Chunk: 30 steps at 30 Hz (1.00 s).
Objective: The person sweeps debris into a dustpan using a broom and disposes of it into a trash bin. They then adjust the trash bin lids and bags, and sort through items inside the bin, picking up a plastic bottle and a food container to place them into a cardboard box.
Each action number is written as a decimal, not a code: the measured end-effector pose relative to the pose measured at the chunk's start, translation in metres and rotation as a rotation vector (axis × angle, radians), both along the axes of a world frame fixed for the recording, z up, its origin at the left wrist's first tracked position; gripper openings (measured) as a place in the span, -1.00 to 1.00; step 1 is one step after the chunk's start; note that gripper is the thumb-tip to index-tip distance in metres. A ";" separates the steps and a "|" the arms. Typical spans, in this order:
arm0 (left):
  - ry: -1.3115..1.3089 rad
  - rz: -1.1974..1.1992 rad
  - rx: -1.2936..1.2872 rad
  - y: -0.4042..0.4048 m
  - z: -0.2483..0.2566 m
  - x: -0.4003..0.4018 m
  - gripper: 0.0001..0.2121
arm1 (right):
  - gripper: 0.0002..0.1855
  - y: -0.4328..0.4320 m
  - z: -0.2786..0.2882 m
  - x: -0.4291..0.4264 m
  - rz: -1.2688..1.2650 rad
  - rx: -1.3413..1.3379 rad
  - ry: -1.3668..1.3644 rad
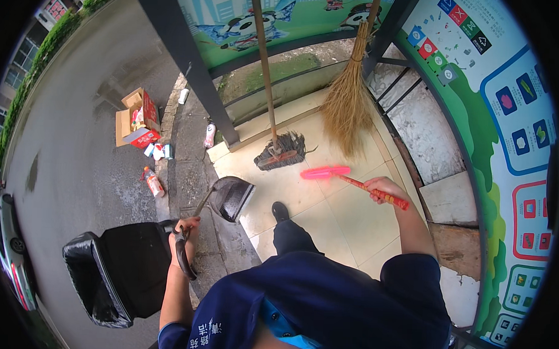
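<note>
My right hand (386, 190) grips the red patterned handle of a broom with a pink head (325, 172). The pink head is over the cream floor tiles (352, 214), and I cannot tell whether it touches them. My left hand (187, 231) is closed around the handle of a long-handled dustpan (228, 198). The black pan lies by the edge of the tiles, its lip facing the tiled side. Just left of that hand stands a black wheelie bin (123, 270) with a black liner folded over its rim.
A string mop (280, 151) and an upright straw broom (349, 107) stand ahead. On the road by the kerb sit an open cardboard box (143, 121), small cartons (158, 151) and a plastic bottle (153, 182). Another bottle (209, 135) lies near a dark post (195, 65). An illustrated panel (501, 159) bounds the right.
</note>
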State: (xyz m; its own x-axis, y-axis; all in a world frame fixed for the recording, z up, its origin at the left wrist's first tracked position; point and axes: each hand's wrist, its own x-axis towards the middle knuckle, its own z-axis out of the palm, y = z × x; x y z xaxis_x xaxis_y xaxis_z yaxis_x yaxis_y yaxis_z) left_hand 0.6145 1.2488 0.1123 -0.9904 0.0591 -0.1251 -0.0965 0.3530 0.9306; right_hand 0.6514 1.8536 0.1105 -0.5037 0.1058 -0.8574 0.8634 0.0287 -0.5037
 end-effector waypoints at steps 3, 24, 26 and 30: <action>0.015 -0.081 -0.126 0.043 0.022 -0.035 -0.93 | -0.63 0.047 0.009 -0.078 0.035 -0.039 -0.092; 0.027 -0.640 -0.168 0.231 -0.007 -0.159 -0.84 | -0.46 0.038 -0.023 -0.297 -0.252 -0.096 0.647; 0.032 -0.673 -0.114 0.256 -0.022 -0.164 -0.84 | -0.51 0.008 -0.037 -0.240 0.095 -0.058 0.518; -0.071 -0.698 0.012 0.321 -0.027 -0.172 -0.88 | -0.43 -0.085 -0.055 -0.145 0.516 0.164 0.605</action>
